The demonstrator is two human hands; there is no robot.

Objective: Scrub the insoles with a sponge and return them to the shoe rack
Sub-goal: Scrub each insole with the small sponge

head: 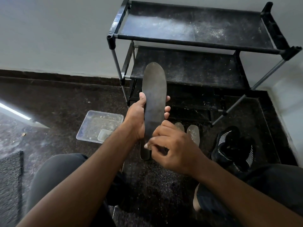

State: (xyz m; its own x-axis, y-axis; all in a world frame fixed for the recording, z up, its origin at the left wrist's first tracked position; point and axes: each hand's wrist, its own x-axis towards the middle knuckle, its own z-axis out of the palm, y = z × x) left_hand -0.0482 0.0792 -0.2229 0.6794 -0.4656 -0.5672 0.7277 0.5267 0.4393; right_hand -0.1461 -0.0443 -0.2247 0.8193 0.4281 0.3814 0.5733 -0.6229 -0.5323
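Grey insole, toe toward twelve o'clock, is clasped by the left hand for steadiness; the right hand pinches a pale sponge, likely scrubbing its heel.

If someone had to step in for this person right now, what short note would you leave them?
Left hand: grips the grey insole upright, fingers wrapped round its edge.
Right hand: curled at the insole's lower end, pinching something small and pale, probably the sponge; too hidden to be sure.
Two more insoles lie on the floor behind the hands; clear tray to the left; black shoes to the right.
Shoe rack holds no insoles: scrubbing under way, returning all remains.
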